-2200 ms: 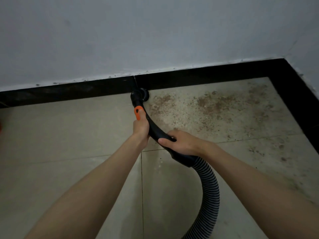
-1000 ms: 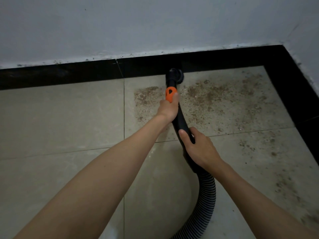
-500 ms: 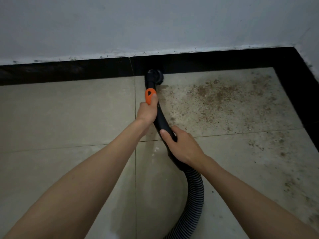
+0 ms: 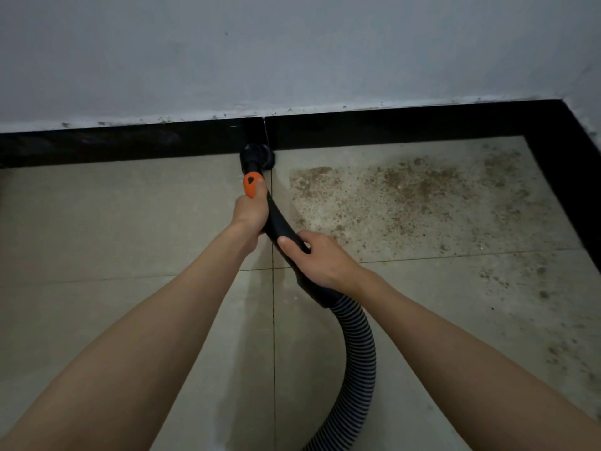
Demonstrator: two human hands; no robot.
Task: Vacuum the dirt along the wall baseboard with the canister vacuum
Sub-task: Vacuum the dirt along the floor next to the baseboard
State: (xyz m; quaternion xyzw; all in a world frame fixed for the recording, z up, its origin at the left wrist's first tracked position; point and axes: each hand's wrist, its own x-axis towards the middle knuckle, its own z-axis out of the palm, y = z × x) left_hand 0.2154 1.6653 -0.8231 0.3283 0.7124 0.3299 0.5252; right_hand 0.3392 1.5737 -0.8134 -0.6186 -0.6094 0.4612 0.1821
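Observation:
A black curved vacuum wand [image 4: 279, 222] ends in a round brush nozzle [image 4: 257, 156] that sits on the floor against the black baseboard [image 4: 390, 128], at the joint between two baseboard pieces. My left hand [image 4: 250, 211] grips the wand just below its orange button [image 4: 251, 185]. Lower down, my right hand [image 4: 320, 258] grips the wand near where the ribbed hose [image 4: 357, 359] begins. Brown dirt [image 4: 406, 190] is scattered on the beige tile to the right of the nozzle, up to the corner.
A white wall [image 4: 292, 53] rises above the baseboard. A second baseboard [image 4: 575, 177] runs down the right side from the corner. More specks of dirt [image 4: 559, 320] lie along it. The hose curves off the bottom edge. The canister is out of view.
The nozzle has swept left along the baseboard, from within the dirt patch to the tile joint. The tile strip beside the joint now looks cleaner. Both hands kept their grip.

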